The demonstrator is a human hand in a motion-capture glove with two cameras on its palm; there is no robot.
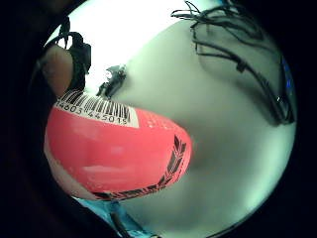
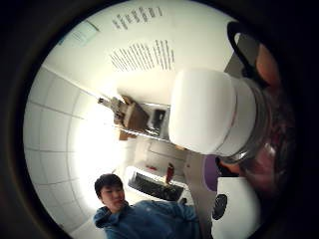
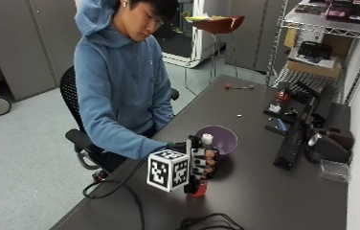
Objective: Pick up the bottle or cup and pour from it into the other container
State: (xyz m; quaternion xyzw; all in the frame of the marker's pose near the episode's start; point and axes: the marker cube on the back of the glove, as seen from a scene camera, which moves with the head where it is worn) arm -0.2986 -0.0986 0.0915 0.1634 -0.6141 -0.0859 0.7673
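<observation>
Your right hand (image 3: 203, 163) wraps its fingers around the upright bottle (image 3: 198, 188) on the bench (image 3: 275, 191), beside the purple bowl (image 3: 223, 135).

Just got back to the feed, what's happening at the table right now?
A person seated at the dark table grips a small clear bottle with a white cap and red label in the gloved right hand. The bottle is upright, cap still on, beside the purple bowl. Nothing is being poured yet.
</observation>
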